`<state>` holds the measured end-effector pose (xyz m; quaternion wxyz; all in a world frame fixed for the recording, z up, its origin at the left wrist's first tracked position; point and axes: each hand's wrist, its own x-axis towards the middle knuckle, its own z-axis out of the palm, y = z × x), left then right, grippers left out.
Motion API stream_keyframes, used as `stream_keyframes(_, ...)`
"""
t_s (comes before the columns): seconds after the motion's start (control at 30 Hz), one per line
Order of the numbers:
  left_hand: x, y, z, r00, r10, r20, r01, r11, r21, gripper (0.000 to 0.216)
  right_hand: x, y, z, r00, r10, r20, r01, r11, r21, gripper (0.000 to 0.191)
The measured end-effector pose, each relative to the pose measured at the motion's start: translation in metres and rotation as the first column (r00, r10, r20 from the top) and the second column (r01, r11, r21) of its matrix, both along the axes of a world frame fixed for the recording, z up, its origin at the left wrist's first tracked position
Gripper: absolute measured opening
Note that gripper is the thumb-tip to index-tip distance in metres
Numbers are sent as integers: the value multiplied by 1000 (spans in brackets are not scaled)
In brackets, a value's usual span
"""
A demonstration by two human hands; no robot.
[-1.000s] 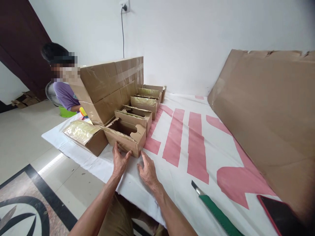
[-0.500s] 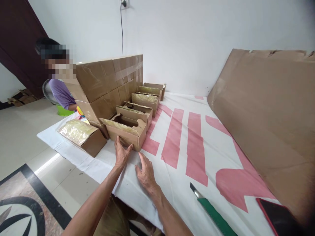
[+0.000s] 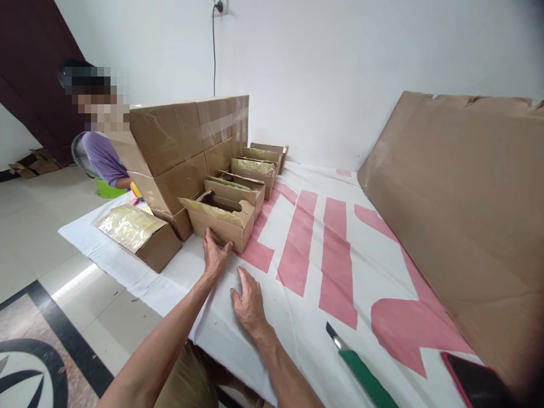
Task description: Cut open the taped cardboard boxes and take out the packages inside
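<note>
We see two bare, lean forearms (image 3: 170, 335), narrowing toward a bare left hand (image 3: 216, 258) and a bare right hand (image 3: 250, 301); below, we make out loose khaki-brown cloth trousers (image 3: 187, 378), softly creased and partly in shadow.

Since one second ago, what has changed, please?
The nearest open box moved forward, toward the row of boxes, with the left hand against it. The right hand, close to the box before, is now apart. The knife, phone and taped box at left stayed.
</note>
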<state>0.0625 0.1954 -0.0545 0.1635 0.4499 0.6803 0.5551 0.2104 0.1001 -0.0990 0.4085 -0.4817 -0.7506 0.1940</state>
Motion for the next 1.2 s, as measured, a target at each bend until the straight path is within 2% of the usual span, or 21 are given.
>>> stream_keyframes(0.23, -8, -20, 1, 997, -66, 25, 67, 998, -11, 92, 2, 1, 1, 1000, 7, -11, -6, 1000, 15, 63)
stream_keyframes(0.33, -14, -49, 2, 992, -111, -60, 112, 994, 13, 85, 2, 5, 0, 1000, 12, -16, -12, 1000, 26, 59)
stream_keyframes(0.43, -28, -94, 5, 974, -124, -190, 138, 988, 63, 74, 4, 9, -3, 1000, 22, -21, -21, 999, 27, 55)
stream_keyframes(0.57, -66, -150, 30, 950, -8, -311, 68, 981, 182, 58, 5, 16, -5, 999, 31, -27, -30, 999, 11, 53)
stream_keyframes(0.67, -113, -169, 57, 938, 142, -317, -67, 970, 234, 57, 6, 21, -5, 999, 40, -28, -40, 999, 6, 52)
stream_keyframes(0.8, -189, -160, 81, 928, 294, -230, -240, 941, 237, 66, 10, 23, -6, 999, 37, -19, -37, 999, 17, 50)
stream_keyframes(0.93, -257, -124, 87, 931, 365, 34, -365, 915, 173, 70, 13, 24, -6, 999, 39, 17, -40, 998, 56, 42)
stream_keyframes(1.0, -282, -103, 86, 916, 369, 158, -391, 910, 141, 69, 7, 22, 1, 997, 61, 37, -63, 997, 55, 39)
stream_keyframes(1.1, -309, -74, 82, 902, 364, 232, -401, 906, 138, 68, -25, 18, 24, 989, 150, 17, -151, 988, 46, 40)
stream_keyframes(1.2, -323, -52, 77, 908, 323, 267, -372, 915, 158, 63, -84, 20, 54, 959, 278, -50, -277, 960, 29, 48)
